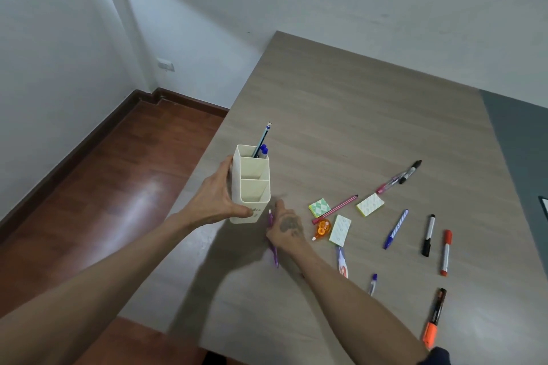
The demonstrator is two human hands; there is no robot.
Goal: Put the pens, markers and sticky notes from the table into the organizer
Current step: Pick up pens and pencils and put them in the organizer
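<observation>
Organizer (254, 184) gripped by left hand (216, 195); right hand (286, 227) closed around purple pen (273, 249) beside it.

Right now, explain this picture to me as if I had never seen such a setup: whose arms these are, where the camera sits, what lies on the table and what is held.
There is no machine here. The one picture comes from a wide-angle camera worn on a person's head, looking forward and down, so the two bare arms belong to the wearer.

The left hand grips a cream organizer with three compartments; the far one already holds a pencil and blue pens, the two nearer ones look empty. The right hand is closed on a purple pen, low over the wooden table; whether the pen is lifted cannot be told.

Still lying on the table: three sticky note pads, an orange correction tape, a red marker, a black marker, an orange highlighter and several other pens.
</observation>
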